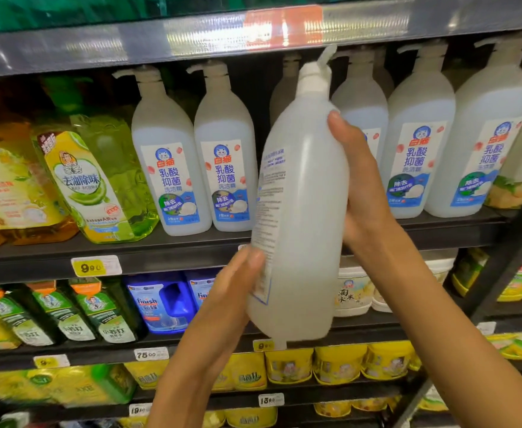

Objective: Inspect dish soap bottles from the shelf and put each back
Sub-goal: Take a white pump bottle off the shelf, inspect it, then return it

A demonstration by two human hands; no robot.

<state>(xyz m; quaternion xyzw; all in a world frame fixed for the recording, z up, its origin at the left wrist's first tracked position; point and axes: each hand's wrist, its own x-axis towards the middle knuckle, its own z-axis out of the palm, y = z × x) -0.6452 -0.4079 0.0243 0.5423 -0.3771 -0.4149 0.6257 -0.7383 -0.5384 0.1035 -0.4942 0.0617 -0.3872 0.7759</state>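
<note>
Nearest, left hand [235, 291] cupped at the lower side of the white pump bottle [299, 211], thumb on the printed back label, palm under the base edge. Right hand [358, 177] wrapped round the upper right side, thumb on the shoulder, fingers hidden behind. Both clamped on the same bottle, one low, one high, well apart along it. Long axis near upright, neck tipped a little right, pump head [315, 75] almost up at the shelf edge above. Held in front of the shelf, off the board. Directly behind, a gap [264, 125] in the row of matching bottles [225, 149]. Probably the return slot: straight back and slightly left, right hand nearer.
</note>
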